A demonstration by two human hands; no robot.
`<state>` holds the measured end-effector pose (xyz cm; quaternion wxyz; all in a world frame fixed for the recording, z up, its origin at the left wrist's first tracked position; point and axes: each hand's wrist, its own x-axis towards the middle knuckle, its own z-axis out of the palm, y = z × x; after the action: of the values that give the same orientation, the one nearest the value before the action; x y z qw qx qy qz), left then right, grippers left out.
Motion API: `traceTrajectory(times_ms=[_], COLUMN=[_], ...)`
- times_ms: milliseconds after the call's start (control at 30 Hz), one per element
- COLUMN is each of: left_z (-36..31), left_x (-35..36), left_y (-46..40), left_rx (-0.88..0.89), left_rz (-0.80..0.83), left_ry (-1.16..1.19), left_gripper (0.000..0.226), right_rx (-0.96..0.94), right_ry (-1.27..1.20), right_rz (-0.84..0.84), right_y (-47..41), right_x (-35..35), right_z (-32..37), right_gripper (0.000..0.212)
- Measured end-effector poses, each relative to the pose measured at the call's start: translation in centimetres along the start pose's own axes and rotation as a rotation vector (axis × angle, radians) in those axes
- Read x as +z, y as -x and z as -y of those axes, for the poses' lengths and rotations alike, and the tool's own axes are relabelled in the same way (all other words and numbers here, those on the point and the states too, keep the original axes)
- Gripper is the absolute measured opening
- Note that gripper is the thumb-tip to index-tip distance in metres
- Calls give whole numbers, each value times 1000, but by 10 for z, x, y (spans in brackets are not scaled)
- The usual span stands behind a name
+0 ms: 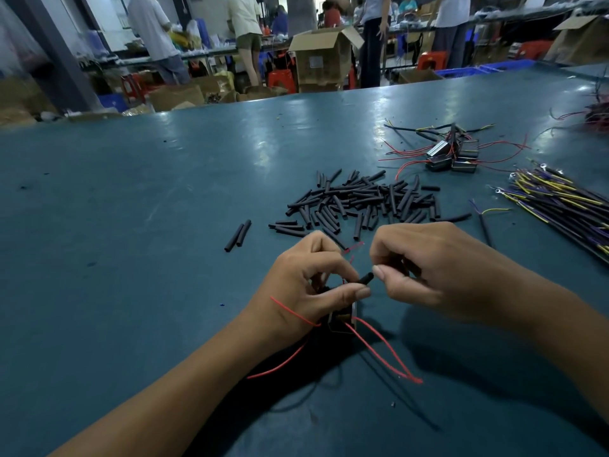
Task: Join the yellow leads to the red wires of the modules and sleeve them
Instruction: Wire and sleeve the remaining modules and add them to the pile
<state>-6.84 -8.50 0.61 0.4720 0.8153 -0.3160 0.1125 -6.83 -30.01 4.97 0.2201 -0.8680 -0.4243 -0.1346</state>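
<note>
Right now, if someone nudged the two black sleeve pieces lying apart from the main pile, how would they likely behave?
The two black sleeve pieces look like short round tubes, so a sideways nudge would probably roll them across the smooth table. They seem thin and hollow, so likely very light. Lying straight like those in the main pile, they probably hold their shape when lifted.

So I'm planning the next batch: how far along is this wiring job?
Early, it seems. Nothing clearly finished shows. In hand: the left hand holds one module and, with the right hand, a black sleeve. Left: a pile of modules, the yellow leads and many loose sleeves.
</note>
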Motion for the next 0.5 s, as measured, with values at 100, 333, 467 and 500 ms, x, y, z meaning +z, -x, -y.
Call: traceTrajectory(times_ms=[100,333,467,500], left_z=[2,1,3,3], left_x=[1,4,5,6], left_y=[2,2,0,0], left_rx=[-36,-30,-98,-120], left_rz=[51,-40,-138,-139], left_ry=[43,25,3,-2], left_gripper=[10,13,13,17], right_rx=[-4,26,8,10], right_ry=[12,27,33,37], right_rz=[30,67,77,75], right_y=[0,2,1,1], right_x=[0,-5,-5,-4], right_z=[0,-4,-3,-4], right_gripper=[9,11,13,11])
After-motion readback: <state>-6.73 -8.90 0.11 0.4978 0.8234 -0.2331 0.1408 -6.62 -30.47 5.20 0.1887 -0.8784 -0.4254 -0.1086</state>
